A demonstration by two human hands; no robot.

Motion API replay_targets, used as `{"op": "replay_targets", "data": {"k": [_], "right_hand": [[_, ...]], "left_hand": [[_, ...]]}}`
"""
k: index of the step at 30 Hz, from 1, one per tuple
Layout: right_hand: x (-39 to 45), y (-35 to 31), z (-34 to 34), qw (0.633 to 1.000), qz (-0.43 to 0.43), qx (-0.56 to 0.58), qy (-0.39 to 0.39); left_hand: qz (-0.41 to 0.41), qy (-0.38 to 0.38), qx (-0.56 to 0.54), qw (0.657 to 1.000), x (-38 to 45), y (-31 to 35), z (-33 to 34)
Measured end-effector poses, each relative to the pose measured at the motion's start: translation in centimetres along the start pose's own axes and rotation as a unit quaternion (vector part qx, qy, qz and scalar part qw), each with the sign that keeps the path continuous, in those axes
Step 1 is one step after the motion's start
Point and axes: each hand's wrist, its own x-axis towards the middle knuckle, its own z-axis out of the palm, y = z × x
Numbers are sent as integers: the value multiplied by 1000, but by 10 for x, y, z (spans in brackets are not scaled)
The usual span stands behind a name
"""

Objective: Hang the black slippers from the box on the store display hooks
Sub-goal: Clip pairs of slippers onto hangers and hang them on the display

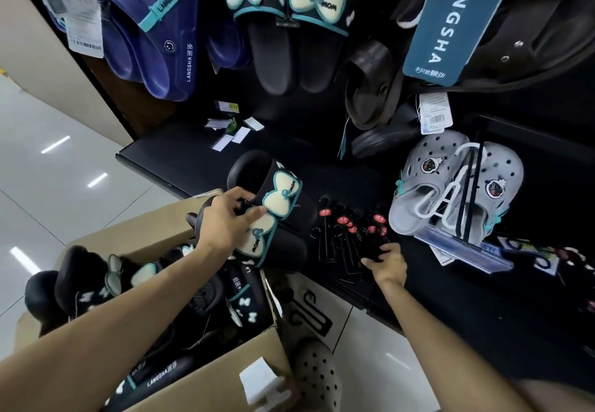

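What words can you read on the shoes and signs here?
"LANGSHA": teal hanging card
"LANGSHA": teal tab on navy slipper
"LANGSHA": navy slipper's side
"MOM": cream bows on hung black slippers
"MOM": bow slippers gripped by left hand
"LANGSHA": black slipper in cardboard box
White barcode tags: unreadable

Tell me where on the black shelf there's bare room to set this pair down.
Free: the shelf stretch left of the held slippers, between the paper tags and the box. Crowded: right of the slippers, where the black hangers lie under the right hand, then the grey clogs. The left hand holds the pair.
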Motion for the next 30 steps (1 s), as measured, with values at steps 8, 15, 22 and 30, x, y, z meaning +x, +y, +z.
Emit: {"op": "replay_targets", "data": {"k": [8, 15, 22, 30], "right_hand": [[5, -3, 3, 996, 65, 53, -10], [0, -5, 0, 997, 69, 35, 3], [5, -12, -4, 996, 53, 75, -10], [-19, -54, -11, 981, 29, 170, -84]], "left_hand": [[13, 9, 2, 1000, -10, 9, -1], [13, -2, 10, 1000, -12, 10, -3], [3, 8, 9, 1000, -11, 10, -6], [-14, 37, -24, 999, -13, 12, -11]]}}
